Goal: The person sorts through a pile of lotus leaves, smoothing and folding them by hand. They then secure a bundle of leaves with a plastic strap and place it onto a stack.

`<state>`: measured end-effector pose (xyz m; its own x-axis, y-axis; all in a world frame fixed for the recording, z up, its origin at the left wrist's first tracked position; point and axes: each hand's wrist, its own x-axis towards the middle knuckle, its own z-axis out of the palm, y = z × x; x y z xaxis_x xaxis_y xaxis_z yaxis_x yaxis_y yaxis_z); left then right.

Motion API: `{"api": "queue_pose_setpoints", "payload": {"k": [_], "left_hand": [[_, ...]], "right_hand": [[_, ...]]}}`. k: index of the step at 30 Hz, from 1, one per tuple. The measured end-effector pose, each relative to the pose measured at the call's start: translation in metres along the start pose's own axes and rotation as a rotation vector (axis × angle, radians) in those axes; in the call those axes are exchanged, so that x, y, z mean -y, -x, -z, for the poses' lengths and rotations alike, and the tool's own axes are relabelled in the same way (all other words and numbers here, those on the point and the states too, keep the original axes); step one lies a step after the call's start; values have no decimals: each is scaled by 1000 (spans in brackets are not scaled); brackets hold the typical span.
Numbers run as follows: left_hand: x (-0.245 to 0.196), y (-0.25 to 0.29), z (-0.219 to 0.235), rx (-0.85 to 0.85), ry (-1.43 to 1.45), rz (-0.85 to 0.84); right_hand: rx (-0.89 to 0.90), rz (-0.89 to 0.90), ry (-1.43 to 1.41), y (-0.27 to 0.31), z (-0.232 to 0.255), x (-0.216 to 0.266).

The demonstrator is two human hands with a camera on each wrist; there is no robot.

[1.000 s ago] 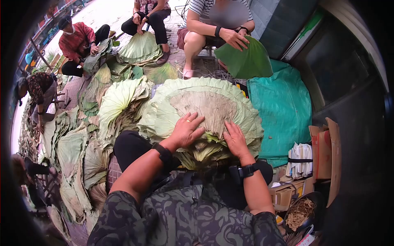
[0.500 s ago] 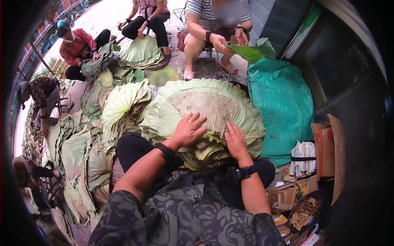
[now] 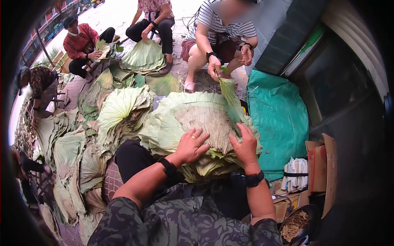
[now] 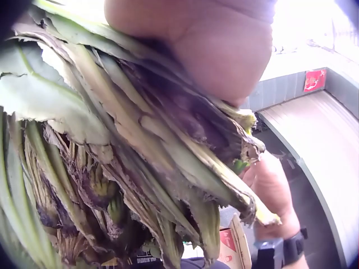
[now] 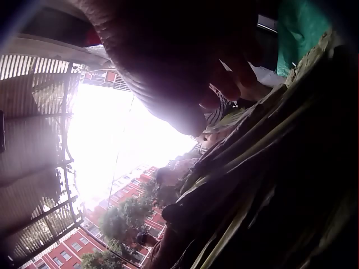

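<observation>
A thick stack of large dried lotus leaves (image 3: 160, 123) lies over the person's lap, with a brown patch on its top leaf. My left hand (image 3: 192, 146) rests on the front of that patch, fingers spread. At the stack's right side, my right hand (image 3: 246, 147) has its fingers extended and thumb apart, close to the tip of a folded green leaf (image 3: 228, 93). A person opposite holds that leaf at its upper end. Layered leaf edges and cut stems (image 4: 162, 157) show below my palm in the left wrist view. The right wrist view is dark around the hand (image 5: 168, 61).
A green tarp (image 3: 279, 123) lies on the right, with bundled papers (image 3: 296, 172), a cardboard box (image 3: 318, 168) and a pan of dry scraps (image 3: 296, 225) nearer. More leaf piles (image 3: 67, 160) cover the ground at left. Other people sit around at the back and left.
The person opposite has brought the green leaf down over the back right of the stack. My right hand has lifted off the front and moved right; my left hand stays on the leaves.
</observation>
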<state>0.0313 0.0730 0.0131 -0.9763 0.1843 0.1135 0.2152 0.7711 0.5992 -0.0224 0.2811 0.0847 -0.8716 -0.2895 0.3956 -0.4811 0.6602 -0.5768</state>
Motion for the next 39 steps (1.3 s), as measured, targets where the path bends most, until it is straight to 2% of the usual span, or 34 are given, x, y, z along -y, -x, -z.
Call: {"api": "queue_pose_setpoints", "payload": {"k": [5,7,8,10,13,17,20,22,23,25,26,27,28,29,30,31,33,34,35,37,39], "left_hand": [[-5,2,2,-7,-6,17],[-6,2,5,46,5,33],[-7,2,6,41,10,36],[-8,3,7,37,18,44],[-8,3,8,40,31,62],[-10,4,8,45,70,57],[-10,3,7,46,67,57],[-8,2,7,47,70,65],[-8,2,7,50,67,64],[-6,2,6,44,45,55],[-6,2,7,30,77,52],[-3,2,2,36,72,50],[3,3,-8,-95,163,47],[7,3,-11,-228,253,43],[9,-2,5,-130,446,80],[4,5,13,-156,529,234],[20,3,7,-285,830,296],[22,-4,0,-466,1142,220],[27,-6,10,-418,1310,344],[24,-16,17,-612,1506,539],[29,-24,24,-636,1485,595]], "right_hand": [[18,163,196,-81,-22,17],[80,21,379,-113,-38,17],[88,31,382,-125,-46,17],[157,-130,533,-146,-62,14],[196,-195,603,-166,-85,-17],[218,-219,648,-166,-82,-29],[163,-142,616,-153,-68,-29],[72,52,533,-138,-62,-31],[71,49,531,-129,-58,-28],[114,300,420,-105,-47,-13],[110,294,418,-93,-41,-4],[193,412,378,-80,-35,5],[276,528,336,-65,-31,9],[323,570,354,-52,-29,9],[373,585,382,-41,-26,11],[423,599,410,-33,-23,13],[403,584,404,-22,-21,10],[391,576,401,-17,-19,8],[383,572,401,-14,-17,7],[355,603,397,-12,-13,5],[325,619,381,-10,-12,5]]}}
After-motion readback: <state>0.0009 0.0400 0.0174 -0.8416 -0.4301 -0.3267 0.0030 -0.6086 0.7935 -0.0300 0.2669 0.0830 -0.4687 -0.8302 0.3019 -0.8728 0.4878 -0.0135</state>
